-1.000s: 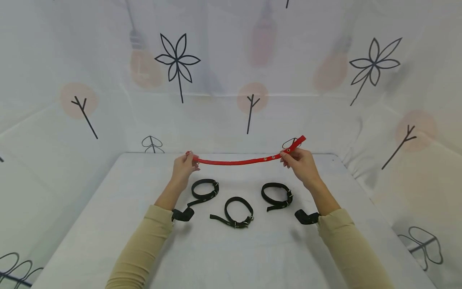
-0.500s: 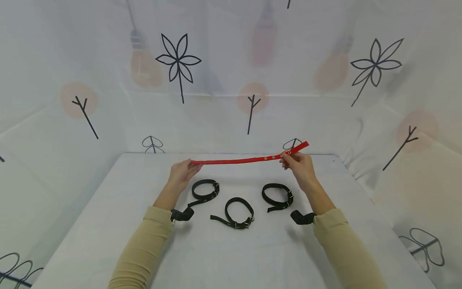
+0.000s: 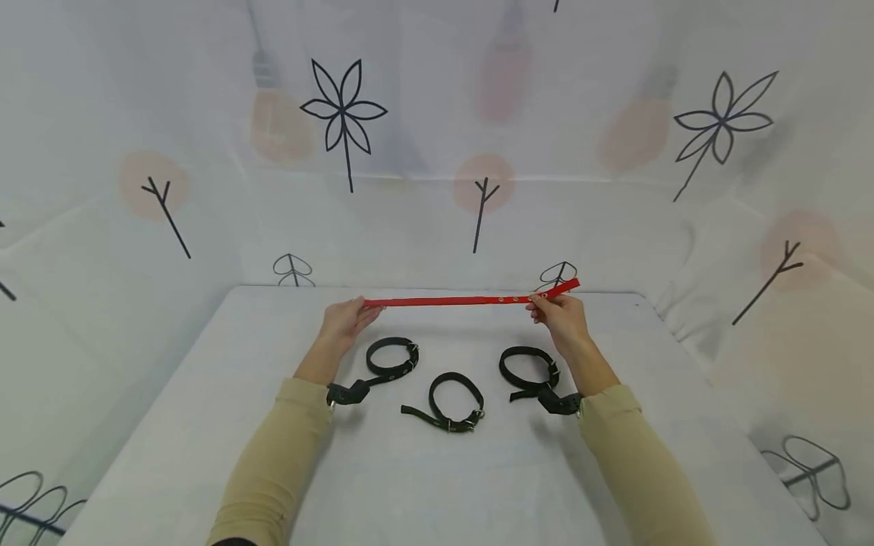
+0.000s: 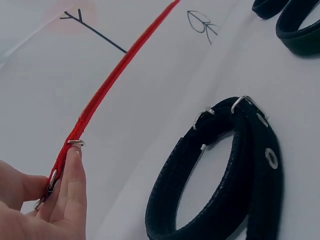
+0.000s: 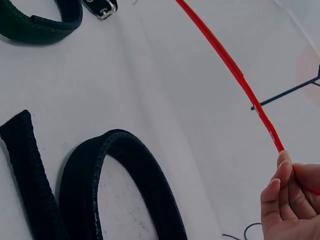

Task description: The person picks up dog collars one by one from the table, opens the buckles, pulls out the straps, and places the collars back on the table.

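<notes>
A red buckle collar (image 3: 451, 301) stretches almost level between both hands above the far part of the table. My left hand (image 3: 341, 320) pinches its buckle end between thumb and fingers; the metal buckle (image 4: 52, 179) and a ring (image 4: 76, 143) show in the left wrist view. Near its other end, which has metal eyelets, my right hand (image 3: 564, 318) pinches the strap, and the tip sticks out beyond the fingers. Three dark collars lie buckled into loops below: one on the left (image 3: 413, 356), one in the middle (image 3: 459, 427), one on the right (image 3: 504, 370).
The white table (image 3: 437, 493) ends at the back against a white printed cloth (image 3: 410, 235), which also hangs along both sides. Black wrist mounts (image 3: 350, 392) sit by the sleeves; the right one partly covers the right dark collar.
The red collar has gone from sagging and slanted to nearly straight and level. My left hand has shifted its grip and turned. The right hand has come slightly lower, its strap tip tilting down.
</notes>
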Available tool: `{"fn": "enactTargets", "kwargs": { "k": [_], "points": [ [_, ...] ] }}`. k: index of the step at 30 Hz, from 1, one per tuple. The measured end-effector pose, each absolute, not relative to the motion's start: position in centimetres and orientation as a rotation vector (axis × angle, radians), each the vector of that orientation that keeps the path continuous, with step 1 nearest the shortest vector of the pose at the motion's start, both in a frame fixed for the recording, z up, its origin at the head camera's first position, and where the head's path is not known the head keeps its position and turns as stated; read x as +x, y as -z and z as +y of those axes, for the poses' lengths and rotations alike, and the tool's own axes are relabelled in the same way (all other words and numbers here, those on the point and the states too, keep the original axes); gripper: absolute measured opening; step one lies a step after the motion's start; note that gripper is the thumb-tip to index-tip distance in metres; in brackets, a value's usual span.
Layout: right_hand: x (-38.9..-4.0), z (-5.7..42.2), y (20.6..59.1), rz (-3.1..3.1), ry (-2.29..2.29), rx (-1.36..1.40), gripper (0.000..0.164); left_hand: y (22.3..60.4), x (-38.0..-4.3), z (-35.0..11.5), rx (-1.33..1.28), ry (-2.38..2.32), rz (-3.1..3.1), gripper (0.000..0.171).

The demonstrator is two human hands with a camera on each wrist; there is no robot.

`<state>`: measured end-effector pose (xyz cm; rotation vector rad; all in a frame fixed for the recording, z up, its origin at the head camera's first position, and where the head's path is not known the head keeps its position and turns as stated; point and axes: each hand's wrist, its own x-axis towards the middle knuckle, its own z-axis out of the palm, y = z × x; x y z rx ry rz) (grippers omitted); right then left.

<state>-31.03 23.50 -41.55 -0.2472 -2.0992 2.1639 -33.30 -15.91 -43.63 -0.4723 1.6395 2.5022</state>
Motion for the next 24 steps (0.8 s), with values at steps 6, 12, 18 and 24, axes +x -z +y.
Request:
{"fn": "enactTargets", "kwargs": {
  "k": [6,12,18,24],
  "points": [
    [-32.9,23.7,42.7,-2.126,-2.156,-0.278,0.032,43.8,-34.4,-15.8,-0.476,-2.466,1.709,0.052],
    [-34.7,24.1,43.5,-2.172,-2.123,-0.342,0.033,45.1,-36.2,-15.4,-0.488,-2.396,1.782,0.052],
    [-36.1,23.5,43.9,-2.205,-2.106,-0.426,0.035,46.0,-37.5,-15.0,-0.528,-2.371,1.799,0.049],
    [-37.1,23.5,44.4,-2.213,-2.14,-0.487,0.033,46.4,-38.6,-14.5,-0.532,-2.358,1.8,0.044]
  ]
}}
